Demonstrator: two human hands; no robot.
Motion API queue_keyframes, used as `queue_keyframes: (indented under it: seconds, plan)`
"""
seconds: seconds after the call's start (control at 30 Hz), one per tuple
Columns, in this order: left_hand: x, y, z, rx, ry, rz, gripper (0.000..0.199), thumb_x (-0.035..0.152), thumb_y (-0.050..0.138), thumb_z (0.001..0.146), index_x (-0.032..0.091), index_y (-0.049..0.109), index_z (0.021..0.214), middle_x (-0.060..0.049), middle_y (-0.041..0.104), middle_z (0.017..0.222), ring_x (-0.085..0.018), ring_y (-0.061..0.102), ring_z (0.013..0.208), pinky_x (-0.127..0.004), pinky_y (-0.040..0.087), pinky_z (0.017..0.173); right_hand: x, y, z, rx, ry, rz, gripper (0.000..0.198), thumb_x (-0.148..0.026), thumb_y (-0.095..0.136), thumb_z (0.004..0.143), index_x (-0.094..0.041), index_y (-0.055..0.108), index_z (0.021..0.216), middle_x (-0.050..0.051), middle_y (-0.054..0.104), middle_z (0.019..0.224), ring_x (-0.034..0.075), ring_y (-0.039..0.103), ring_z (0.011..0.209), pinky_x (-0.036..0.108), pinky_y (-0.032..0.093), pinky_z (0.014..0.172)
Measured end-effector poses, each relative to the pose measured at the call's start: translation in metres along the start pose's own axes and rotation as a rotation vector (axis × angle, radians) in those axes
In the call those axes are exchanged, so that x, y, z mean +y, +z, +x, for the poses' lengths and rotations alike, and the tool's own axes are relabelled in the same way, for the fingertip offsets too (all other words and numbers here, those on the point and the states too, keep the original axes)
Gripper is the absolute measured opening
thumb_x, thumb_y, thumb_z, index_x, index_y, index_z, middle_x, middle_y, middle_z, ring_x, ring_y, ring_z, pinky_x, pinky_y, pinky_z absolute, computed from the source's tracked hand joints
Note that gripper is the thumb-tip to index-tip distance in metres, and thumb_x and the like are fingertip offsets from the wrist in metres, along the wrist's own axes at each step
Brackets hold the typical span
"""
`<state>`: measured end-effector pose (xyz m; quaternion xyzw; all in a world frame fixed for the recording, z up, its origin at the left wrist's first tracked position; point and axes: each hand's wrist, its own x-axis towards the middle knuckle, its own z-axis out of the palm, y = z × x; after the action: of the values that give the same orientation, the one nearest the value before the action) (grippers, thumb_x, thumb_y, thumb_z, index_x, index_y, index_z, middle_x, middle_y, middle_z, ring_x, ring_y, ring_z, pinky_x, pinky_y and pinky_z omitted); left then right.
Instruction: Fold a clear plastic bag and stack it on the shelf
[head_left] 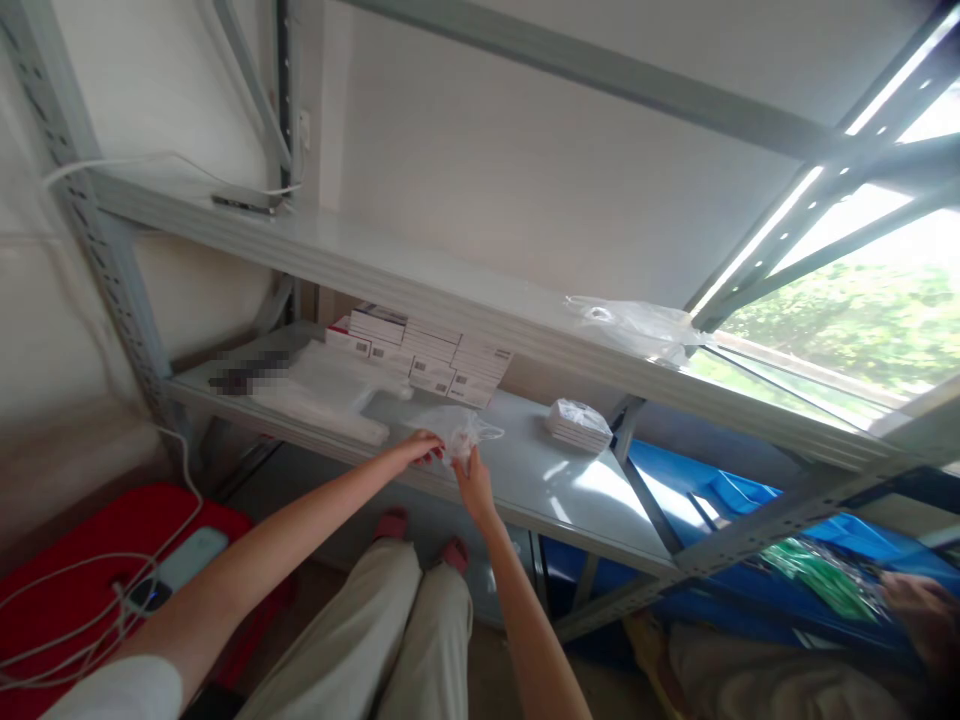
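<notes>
Over the front part of the lower grey shelf (525,470), a crumpled clear plastic bag (463,432) is between my two hands. My right hand (474,480) grips the bag from below with its fingers closed. At the bag's left side, my left hand (422,447) has its fingers curled in a pinch against the plastic. What lies inside the bag is not clear. Just left of my hands, a stack of flat clear bags (330,390) lies on the shelf. White boxes (431,355) with printed labels stand in a row behind.
A plastic-wrapped white pack (579,425) sits to the right on the lower shelf. Above, the upper shelf holds a phone (247,203) and a clear bag (637,325). A red stool (67,540) carries a cable and phone. Another person's hand (919,605) is at right.
</notes>
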<state>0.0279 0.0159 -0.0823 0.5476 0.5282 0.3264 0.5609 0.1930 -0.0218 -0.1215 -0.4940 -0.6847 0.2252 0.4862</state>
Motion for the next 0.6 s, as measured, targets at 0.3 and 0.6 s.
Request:
queue_keyframes:
  seconds: [0.3, 0.6]
  plan:
    - [0.005, -0.019, -0.011, 0.110, -0.064, 0.041, 0.014, 0.029, 0.057, 0.082, 0.015, 0.058, 0.077, 0.004, 0.056, 0.057, -0.006, 0.042, 0.040, -0.017, 0.023, 0.040, 0.019, -0.053, -0.013, 0.382, 0.335, 0.437, 0.054, -0.057, 0.064, 0.066, -0.014, 0.063, 0.099, 0.011, 0.071, 0.090, 0.019, 0.064, 0.065, 0.028, 0.044, 0.060]
    - [-0.009, 0.009, -0.025, -0.018, -0.111, 0.016, 0.041, 0.042, 0.042, 0.092, 0.012, 0.059, 0.070, 0.003, 0.051, 0.048, -0.005, 0.034, 0.033, -0.017, 0.022, 0.038, 0.014, -0.056, -0.023, 0.328, 0.265, 0.406, 0.054, -0.063, 0.067, 0.061, -0.017, 0.067, 0.089, 0.008, 0.071, 0.088, 0.016, 0.060, 0.063, 0.030, 0.047, 0.064]
